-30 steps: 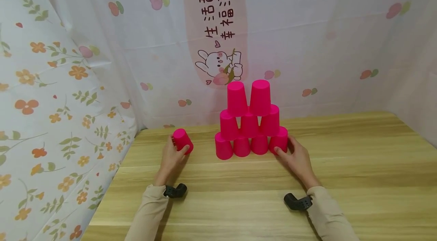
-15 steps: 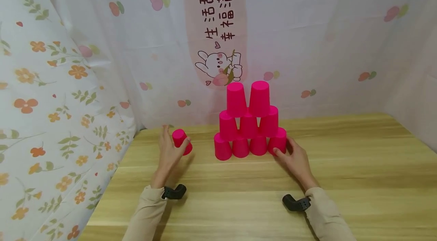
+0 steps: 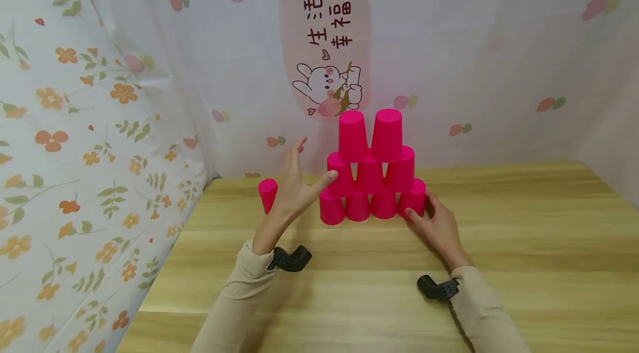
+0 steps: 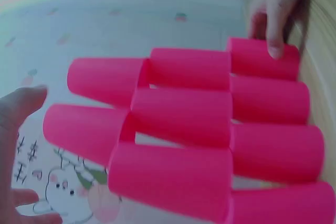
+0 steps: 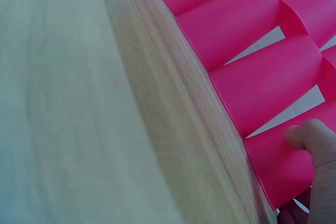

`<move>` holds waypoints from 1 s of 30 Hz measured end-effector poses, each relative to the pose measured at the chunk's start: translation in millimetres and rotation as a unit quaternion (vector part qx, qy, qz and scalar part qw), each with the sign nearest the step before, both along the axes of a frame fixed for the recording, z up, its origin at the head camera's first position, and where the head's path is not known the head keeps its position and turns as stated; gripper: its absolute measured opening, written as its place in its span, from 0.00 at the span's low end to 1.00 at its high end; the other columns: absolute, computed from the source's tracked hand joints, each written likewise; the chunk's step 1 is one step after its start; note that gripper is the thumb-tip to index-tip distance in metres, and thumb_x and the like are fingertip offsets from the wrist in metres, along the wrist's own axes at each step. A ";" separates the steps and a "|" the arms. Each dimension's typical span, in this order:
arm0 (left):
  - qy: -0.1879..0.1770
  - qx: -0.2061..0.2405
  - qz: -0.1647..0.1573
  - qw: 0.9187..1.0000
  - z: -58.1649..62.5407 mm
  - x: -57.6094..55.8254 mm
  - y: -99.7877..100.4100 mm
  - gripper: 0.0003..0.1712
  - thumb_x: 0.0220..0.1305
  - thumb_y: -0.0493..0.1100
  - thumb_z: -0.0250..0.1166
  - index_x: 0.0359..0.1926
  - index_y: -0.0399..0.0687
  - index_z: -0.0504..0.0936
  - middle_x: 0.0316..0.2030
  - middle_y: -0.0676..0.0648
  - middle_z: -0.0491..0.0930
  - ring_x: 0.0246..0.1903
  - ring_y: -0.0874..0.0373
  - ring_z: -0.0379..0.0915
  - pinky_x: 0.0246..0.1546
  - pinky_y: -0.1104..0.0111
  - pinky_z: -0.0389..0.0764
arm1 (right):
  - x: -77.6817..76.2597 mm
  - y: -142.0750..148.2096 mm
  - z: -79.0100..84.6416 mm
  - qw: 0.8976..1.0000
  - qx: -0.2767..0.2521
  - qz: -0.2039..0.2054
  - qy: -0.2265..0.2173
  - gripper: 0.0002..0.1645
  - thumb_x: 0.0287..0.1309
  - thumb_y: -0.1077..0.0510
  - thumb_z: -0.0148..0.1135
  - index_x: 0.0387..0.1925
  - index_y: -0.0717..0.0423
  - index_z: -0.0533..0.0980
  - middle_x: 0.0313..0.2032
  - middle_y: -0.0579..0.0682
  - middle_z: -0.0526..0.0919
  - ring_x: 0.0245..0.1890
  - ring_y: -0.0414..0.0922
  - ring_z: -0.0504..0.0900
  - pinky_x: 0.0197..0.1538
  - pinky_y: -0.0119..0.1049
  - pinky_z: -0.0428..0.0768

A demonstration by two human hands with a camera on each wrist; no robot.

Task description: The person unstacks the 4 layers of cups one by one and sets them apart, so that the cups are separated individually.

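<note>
In mid-frame, the cup pyramid [image 3: 369, 176] is apparently being steadied, its bottom-right cup [image 3: 414, 196] gripped by the right hand [image 3: 440, 228]; nothing is held by the spread left hand [image 3: 297, 191]. Light contact seems needed next. Left of centre, a lone cup [image 3: 267, 193] is seen.

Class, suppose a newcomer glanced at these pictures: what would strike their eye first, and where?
The bright pink cup stack stands toward the back of the wooden table, in rows of four, three and two. The right hand holds its rightmost bottom cup, while the left hand hovers near its left side. A lone pink cup stands farther left, partly hidden by that hand.
</note>
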State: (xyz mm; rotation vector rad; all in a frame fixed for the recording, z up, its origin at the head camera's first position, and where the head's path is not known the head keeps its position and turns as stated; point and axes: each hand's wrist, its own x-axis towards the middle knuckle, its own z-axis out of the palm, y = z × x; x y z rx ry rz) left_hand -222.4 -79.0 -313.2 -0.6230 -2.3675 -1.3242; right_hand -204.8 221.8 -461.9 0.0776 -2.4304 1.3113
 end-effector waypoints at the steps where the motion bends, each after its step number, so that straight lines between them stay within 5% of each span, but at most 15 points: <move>1: -0.009 -0.011 -0.006 1.000 4.0 -1.9 4.9 0.50 0.52 0.59 0.65 0.70 0.51 0.50 0.67 0.48 0.55 0.64 0.52 0.51 0.57 0.47 0.63 | -0.7 0.4 0.8 1.000 -0.001 0.001 0.001 0.34 0.55 0.53 0.64 0.58 0.68 0.66 0.54 0.68 0.73 0.54 0.63 0.71 0.56 0.53 0.70; 14: -0.014 -0.019 -0.041 0.999 25.4 -26.4 43.1 0.50 0.55 0.54 0.65 0.70 0.43 0.47 0.67 0.44 0.55 0.63 0.51 0.54 0.54 0.52 0.69 | -3.3 -3.7 3.1 1.000 0.003 0.000 0.004 0.32 0.56 0.56 0.62 0.58 0.69 0.65 0.53 0.69 0.73 0.54 0.62 0.72 0.56 0.52 0.70; 20: 0.003 -0.020 -0.057 0.998 23.4 -31.9 52.6 0.48 0.56 0.48 0.65 0.70 0.42 0.47 0.66 0.44 0.55 0.64 0.54 0.51 0.59 0.52 0.64 | -2.2 -1.6 3.6 1.000 0.010 -0.003 -0.009 0.34 0.57 0.54 0.61 0.60 0.68 0.64 0.54 0.69 0.72 0.55 0.62 0.71 0.56 0.53 0.69; 30: -0.021 0.022 -0.094 0.995 17.5 -35.7 58.7 0.44 0.56 0.41 0.65 0.68 0.41 0.50 0.59 0.45 0.64 0.56 0.53 0.63 0.49 0.62 0.74 | -0.1 1.6 4.8 1.000 0.011 -0.003 -0.018 0.35 0.57 0.52 0.61 0.60 0.68 0.64 0.55 0.69 0.72 0.56 0.62 0.70 0.57 0.53 0.69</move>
